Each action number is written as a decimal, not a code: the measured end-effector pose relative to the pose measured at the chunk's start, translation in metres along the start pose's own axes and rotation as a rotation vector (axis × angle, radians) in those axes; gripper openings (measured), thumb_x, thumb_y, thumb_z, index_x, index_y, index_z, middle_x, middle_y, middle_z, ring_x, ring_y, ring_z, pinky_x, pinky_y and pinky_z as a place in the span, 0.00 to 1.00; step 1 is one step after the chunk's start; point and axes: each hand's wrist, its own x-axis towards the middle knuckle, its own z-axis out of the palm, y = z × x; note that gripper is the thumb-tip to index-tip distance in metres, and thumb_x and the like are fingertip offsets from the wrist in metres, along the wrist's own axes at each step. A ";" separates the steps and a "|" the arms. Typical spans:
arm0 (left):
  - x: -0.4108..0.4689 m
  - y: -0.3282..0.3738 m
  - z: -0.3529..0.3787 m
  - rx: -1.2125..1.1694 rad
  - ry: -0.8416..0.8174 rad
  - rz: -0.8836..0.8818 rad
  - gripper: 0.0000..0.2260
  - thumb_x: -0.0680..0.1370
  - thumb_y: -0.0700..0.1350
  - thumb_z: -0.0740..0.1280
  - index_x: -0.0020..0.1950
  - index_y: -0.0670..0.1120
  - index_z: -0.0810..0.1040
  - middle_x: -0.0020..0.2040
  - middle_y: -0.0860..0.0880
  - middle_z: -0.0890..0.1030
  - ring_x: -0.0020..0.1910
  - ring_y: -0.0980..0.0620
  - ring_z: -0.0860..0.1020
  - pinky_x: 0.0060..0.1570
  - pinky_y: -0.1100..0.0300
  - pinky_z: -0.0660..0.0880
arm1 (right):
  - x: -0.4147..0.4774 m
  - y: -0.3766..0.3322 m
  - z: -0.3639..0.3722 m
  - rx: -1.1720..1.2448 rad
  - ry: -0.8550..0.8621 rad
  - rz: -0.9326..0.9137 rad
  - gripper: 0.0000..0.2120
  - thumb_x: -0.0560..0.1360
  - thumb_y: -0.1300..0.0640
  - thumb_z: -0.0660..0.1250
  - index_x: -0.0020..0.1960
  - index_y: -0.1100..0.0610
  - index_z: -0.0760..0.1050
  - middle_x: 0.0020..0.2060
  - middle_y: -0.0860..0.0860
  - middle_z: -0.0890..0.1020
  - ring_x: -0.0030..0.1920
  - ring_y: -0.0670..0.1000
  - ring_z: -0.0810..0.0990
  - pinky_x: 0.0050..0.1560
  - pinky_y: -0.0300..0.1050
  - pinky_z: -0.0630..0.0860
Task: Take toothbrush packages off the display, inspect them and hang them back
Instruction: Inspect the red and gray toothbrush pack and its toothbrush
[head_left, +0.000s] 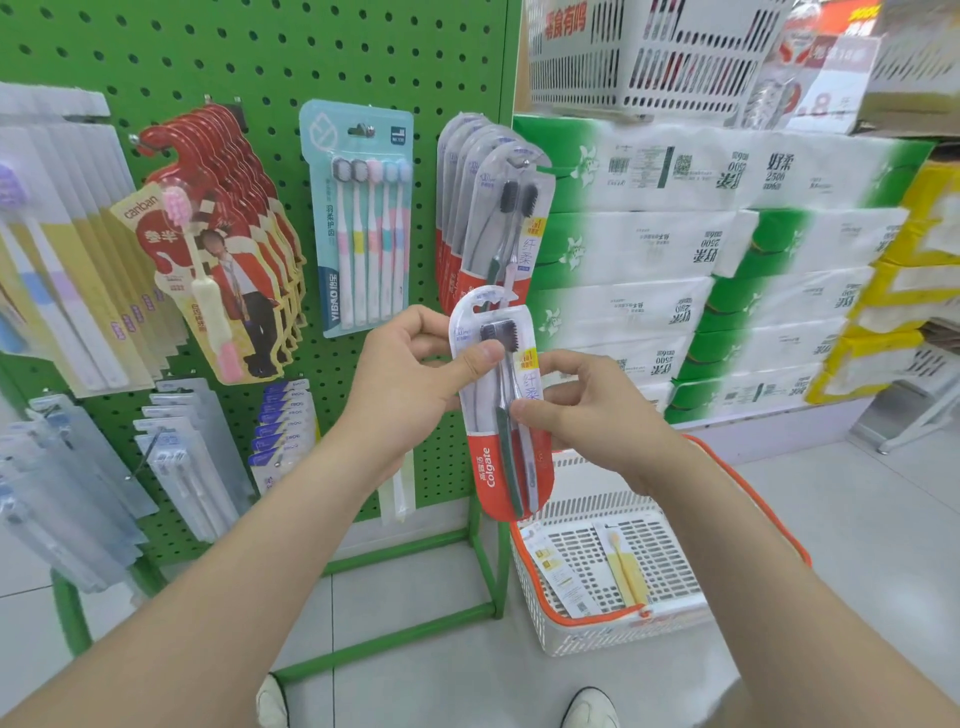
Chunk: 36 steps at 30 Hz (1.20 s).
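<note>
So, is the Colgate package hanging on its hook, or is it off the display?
Off. The left hand and right hand pinch the Colgate package in the air, below the matching packages on their hook.

Bright, even shop light, shadows faint. Soft sheen on the toothbrush package (488, 467) between the fingers (483, 358), sharp there; far left and right of them, edges smear and bow.

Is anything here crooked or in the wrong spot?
Yes. The red canban packs hang tilted on the pegboard, unlike the straight blue pack beside them. Two toothbrush packs lie in the floor basket instead of hanging.
</note>
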 end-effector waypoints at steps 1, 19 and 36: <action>-0.001 0.000 0.001 0.015 0.004 0.026 0.15 0.75 0.48 0.80 0.53 0.44 0.78 0.49 0.53 0.89 0.47 0.48 0.88 0.41 0.54 0.83 | -0.001 -0.001 0.000 -0.021 0.021 -0.029 0.11 0.80 0.58 0.75 0.60 0.50 0.82 0.41 0.52 0.89 0.41 0.52 0.88 0.46 0.49 0.84; 0.019 0.011 0.016 0.061 0.133 0.272 0.08 0.82 0.41 0.72 0.56 0.54 0.85 0.49 0.55 0.88 0.49 0.53 0.87 0.55 0.46 0.84 | 0.035 -0.021 0.013 -0.013 0.640 -0.570 0.18 0.86 0.48 0.65 0.74 0.47 0.70 0.48 0.47 0.83 0.47 0.57 0.85 0.49 0.68 0.80; 0.023 0.007 0.022 0.146 0.154 0.291 0.15 0.82 0.41 0.71 0.65 0.57 0.81 0.54 0.58 0.84 0.51 0.60 0.84 0.49 0.69 0.79 | 0.065 -0.022 0.023 0.005 0.715 -0.460 0.14 0.82 0.46 0.66 0.67 0.39 0.73 0.44 0.48 0.83 0.42 0.55 0.85 0.48 0.64 0.81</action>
